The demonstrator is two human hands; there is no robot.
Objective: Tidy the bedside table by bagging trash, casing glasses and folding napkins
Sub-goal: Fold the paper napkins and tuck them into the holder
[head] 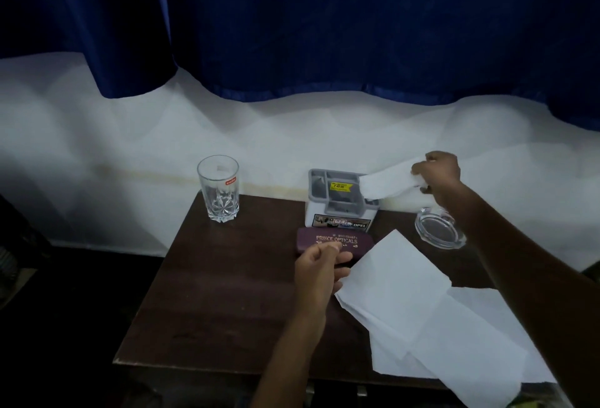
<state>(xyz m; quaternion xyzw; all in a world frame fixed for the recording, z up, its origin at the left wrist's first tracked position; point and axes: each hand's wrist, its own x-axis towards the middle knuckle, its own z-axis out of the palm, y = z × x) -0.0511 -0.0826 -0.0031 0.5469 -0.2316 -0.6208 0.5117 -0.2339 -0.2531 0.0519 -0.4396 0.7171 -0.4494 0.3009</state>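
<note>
Napkin (388,182), white, is being pinched at its far end by the right hand (438,177), fingers closed on the paper, hand raised at the back right of the table. The napkin's other end is reaching into the right side of a grey-topped organizer (341,196); whether it is seated in a slot, cannot tell. The organizer is standing at the back edge of the dark wooden table (211,294), with a yellow sticker on top and an "OPEL" label on its white front.

Glasses case (328,240), maroon, lettered "PRINCE OPTICALS", is lying shut just in front of the organizer. The left hand (319,273) is hovering over the case's near edge, fingers loosely curled, thumb and forefinger close together; whether it is touching the case, cannot tell.

More white napkins (422,313) are lying unfolded and overlapping on the right front of the table, running past its front edge. A clear glass ashtray (440,229) is sitting at back right, partly under the right forearm. A cut-glass tumbler (219,188) with a red sticker is standing upright at the back left corner. A blue curtain (292,18) is hanging behind, over a white wall (130,148).
</note>
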